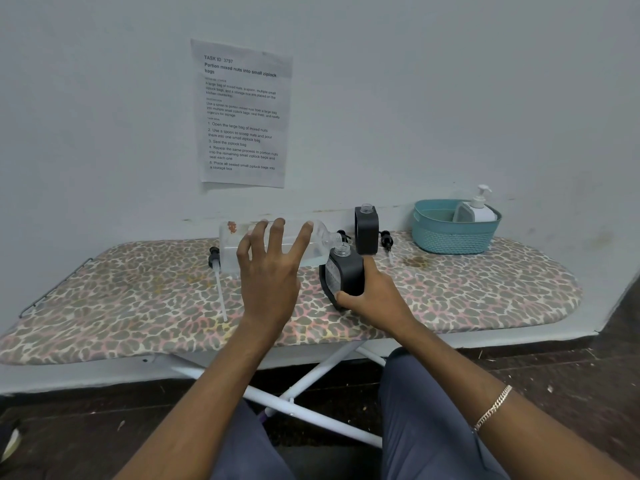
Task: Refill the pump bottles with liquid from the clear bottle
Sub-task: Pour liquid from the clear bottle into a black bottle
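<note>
Left of the basket (450, 240), the left hand (270, 275) grips the clear bottle (228, 252) held level, its neck at the open mouth of the tilted black pump bottle (346, 271) gripped by the right hand (375, 301): the pouring step, I'd say, next needing a slow further tip.

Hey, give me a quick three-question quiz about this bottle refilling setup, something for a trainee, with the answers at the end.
1. True or false: the left hand holds the clear bottle tipped, its mouth at the near black bottle's open neck.
2. Where is the white pump bottle? A) in the teal basket; B) lying on the board; C) on the floor.
3. Which hand grips the near black bottle?
Key: 1 true; 2 A; 3 the right hand.
</note>
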